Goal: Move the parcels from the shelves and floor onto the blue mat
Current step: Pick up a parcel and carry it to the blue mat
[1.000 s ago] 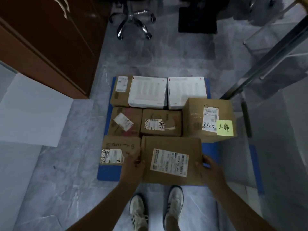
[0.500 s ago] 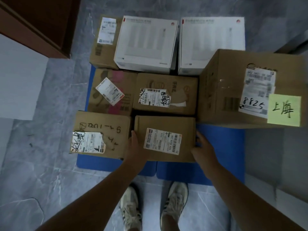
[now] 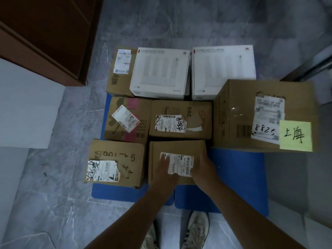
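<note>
A brown cardboard parcel (image 3: 179, 148) with a white label lies on the blue mat (image 3: 237, 169), in the front row. My left hand (image 3: 164, 170) rests flat on its top, fingers straight. My right hand (image 3: 203, 165) lies on the top too, near the right edge, fingers relaxed. Several more parcels fill the mat: a scribbled brown box (image 3: 115, 162) at the front left, two brown boxes (image 3: 180, 119) behind, two white boxes (image 3: 161, 72) at the back, and a tall brown box (image 3: 264, 114) with a yellow note on the right.
A dark wooden cabinet (image 3: 46, 33) stands at the upper left, with a white sheet (image 3: 27, 105) on the grey marble floor (image 3: 59, 194) beside it. My shoes (image 3: 197, 229) stand just before the mat's front edge. A dark metal frame (image 3: 312, 67) rises at the right.
The parcel has come down onto the mat. My hands have shifted from gripping its left and right sides to lying on its top. The camera has moved closer.
</note>
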`<state>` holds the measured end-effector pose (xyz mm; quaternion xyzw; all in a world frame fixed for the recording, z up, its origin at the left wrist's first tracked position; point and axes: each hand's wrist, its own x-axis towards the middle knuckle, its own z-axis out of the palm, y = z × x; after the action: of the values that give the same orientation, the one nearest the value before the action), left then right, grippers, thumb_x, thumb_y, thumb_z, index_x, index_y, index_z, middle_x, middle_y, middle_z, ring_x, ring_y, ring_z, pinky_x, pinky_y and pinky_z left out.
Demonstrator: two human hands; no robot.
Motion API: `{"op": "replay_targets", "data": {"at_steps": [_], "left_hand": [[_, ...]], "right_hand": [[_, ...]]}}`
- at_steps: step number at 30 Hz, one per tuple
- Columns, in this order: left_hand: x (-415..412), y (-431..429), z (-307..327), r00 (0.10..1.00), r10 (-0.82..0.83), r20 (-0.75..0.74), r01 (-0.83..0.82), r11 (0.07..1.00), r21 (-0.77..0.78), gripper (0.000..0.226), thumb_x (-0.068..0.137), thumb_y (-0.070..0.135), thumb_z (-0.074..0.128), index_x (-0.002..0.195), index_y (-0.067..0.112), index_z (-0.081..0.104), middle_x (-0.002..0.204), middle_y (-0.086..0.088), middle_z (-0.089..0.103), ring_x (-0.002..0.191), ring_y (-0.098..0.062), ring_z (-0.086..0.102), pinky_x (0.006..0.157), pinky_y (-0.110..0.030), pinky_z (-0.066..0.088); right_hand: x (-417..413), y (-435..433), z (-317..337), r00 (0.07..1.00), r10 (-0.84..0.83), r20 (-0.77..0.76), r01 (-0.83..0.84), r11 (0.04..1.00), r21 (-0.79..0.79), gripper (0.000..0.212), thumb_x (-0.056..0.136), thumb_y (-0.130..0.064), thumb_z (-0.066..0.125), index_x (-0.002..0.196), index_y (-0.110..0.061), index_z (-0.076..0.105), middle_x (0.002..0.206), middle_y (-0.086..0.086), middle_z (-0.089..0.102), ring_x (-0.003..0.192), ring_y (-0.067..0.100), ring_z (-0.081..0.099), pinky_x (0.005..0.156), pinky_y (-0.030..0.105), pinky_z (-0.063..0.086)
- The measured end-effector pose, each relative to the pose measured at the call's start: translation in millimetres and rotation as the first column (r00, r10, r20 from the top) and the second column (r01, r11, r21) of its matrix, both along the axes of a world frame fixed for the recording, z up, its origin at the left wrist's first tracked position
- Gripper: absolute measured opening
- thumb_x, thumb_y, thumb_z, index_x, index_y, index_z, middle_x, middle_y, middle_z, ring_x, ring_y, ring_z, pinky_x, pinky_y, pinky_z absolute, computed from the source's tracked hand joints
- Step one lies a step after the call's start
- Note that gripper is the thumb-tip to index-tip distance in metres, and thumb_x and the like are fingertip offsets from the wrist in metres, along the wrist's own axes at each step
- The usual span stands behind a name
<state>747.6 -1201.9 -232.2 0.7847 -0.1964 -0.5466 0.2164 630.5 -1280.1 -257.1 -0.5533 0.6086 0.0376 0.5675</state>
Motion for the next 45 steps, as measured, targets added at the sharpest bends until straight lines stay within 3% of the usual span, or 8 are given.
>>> {"op": "replay_targets", "data": {"at_steps": [3, 6, 11, 20, 22, 28, 33, 45], "left_hand": [[6.7, -21.5, 55.8, 0.997, -0.065, 0.048, 0.07, 0.992, -0.102, 0.062, 0.097, 0.005, 0.048, 0.151, 0.008, 0.018, 0.154, -0.004, 0.025, 0.136, -0.007, 0.026, 0.1, -0.006, 0.032], [23.7, -59.9, 135.3, 0.992, -0.026, 0.127, 0.052, 0.977, -0.209, 0.047, 0.1, 0.021, 0.048, 0.145, 0.014, 0.036, 0.139, 0.005, 0.04, 0.127, -0.013, 0.042, 0.101, -0.026, 0.039], [43.4, -105.7, 336.8, 0.955, 0.005, 0.297, 0.139, 0.877, -0.461, 0.048, 0.099, 0.029, 0.05, 0.144, 0.016, 0.041, 0.14, 0.006, 0.044, 0.13, -0.013, 0.042, 0.111, -0.027, 0.031], [50.2, -137.8, 665.8, 0.751, 0.031, 0.66, 0.523, 0.583, -0.622, 0.059, 0.095, 0.028, 0.056, 0.147, 0.01, 0.035, 0.151, -0.008, 0.037, 0.137, -0.022, 0.037, 0.102, -0.018, 0.027], [43.1, -137.8, 713.8, 0.715, 0.07, 0.695, 0.576, 0.504, -0.643, 0.054, 0.093, 0.03, 0.058, 0.142, 0.014, 0.042, 0.142, -0.003, 0.045, 0.13, -0.022, 0.044, 0.092, -0.014, 0.03], [34.1, -130.3, 803.5, 0.604, 0.016, 0.797, 0.749, 0.331, -0.574, 0.056, 0.09, 0.035, 0.056, 0.141, 0.021, 0.041, 0.145, -0.007, 0.042, 0.126, -0.033, 0.048, 0.106, -0.047, 0.039], [41.9, -113.4, 831.3, 0.529, 0.042, 0.847, 0.832, 0.171, -0.528, 0.06, 0.093, 0.035, 0.056, 0.145, 0.015, 0.036, 0.149, -0.006, 0.039, 0.134, -0.022, 0.04, 0.096, -0.022, 0.027], [-4.3, -47.7, 854.6, 0.454, -0.153, 0.878, 0.857, -0.192, -0.477, 0.065, 0.095, 0.037, 0.052, 0.151, 0.015, 0.026, 0.158, -0.002, 0.025, 0.144, -0.019, 0.025, 0.117, -0.038, 0.025]], "right_hand": [[12.2, -14.9, 63.9, 0.997, 0.06, 0.038, -0.06, 0.998, -0.017, 0.065, 0.093, -0.004, 0.046, 0.149, -0.028, 0.024, 0.124, 0.002, 0.054, 0.103, 0.019, 0.058, 0.082, 0.025, 0.049], [22.6, -38.2, 147.0, 0.989, 0.048, 0.136, -0.035, 0.995, -0.096, 0.062, 0.093, -0.003, 0.046, 0.143, -0.036, 0.029, 0.116, 0.0, 0.059, 0.09, 0.016, 0.064, 0.069, 0.024, 0.054], [40.0, -73.7, 353.5, 0.969, 0.118, 0.217, -0.036, 0.937, -0.349, 0.073, 0.093, -0.007, 0.055, 0.153, -0.02, 0.015, 0.154, -0.002, 0.027, 0.137, 0.012, 0.034, 0.112, 0.025, 0.03], [5.4, -124.9, 701.2, 0.968, 0.201, 0.147, 0.022, 0.52, -0.854, 0.066, 0.086, -0.01, 0.061, 0.147, -0.01, 0.033, 0.137, 0.007, 0.048, 0.113, 0.004, 0.049, 0.083, 0.005, 0.035], [-3.4, -118.9, 748.5, 0.979, 0.158, 0.13, 0.042, 0.465, -0.884, 0.063, 0.085, -0.016, 0.061, 0.143, -0.013, 0.036, 0.136, 0.005, 0.05, 0.118, 0.015, 0.051, 0.092, 0.016, 0.043], [-16.5, -84.8, 828.7, 0.995, 0.04, 0.096, 0.076, 0.351, -0.933, 0.073, 0.084, -0.029, 0.063, 0.147, -0.016, 0.03, 0.145, 0.008, 0.043, 0.129, 0.029, 0.046, 0.104, 0.039, 0.042], [-21.6, -40.3, 855.6, 0.983, -0.133, 0.129, 0.159, 0.254, -0.954, 0.074, 0.084, -0.026, 0.063, 0.147, -0.011, 0.028, 0.147, 0.012, 0.039, 0.131, 0.03, 0.043, 0.103, 0.035, 0.038], [-55.5, 106.7, 889.3, 0.862, -0.507, -0.006, 0.097, 0.178, -0.979, 0.079, 0.085, -0.03, 0.063, 0.151, -0.019, 0.021, 0.155, 0.006, 0.028, 0.14, 0.023, 0.032, 0.113, 0.037, 0.031]]}}
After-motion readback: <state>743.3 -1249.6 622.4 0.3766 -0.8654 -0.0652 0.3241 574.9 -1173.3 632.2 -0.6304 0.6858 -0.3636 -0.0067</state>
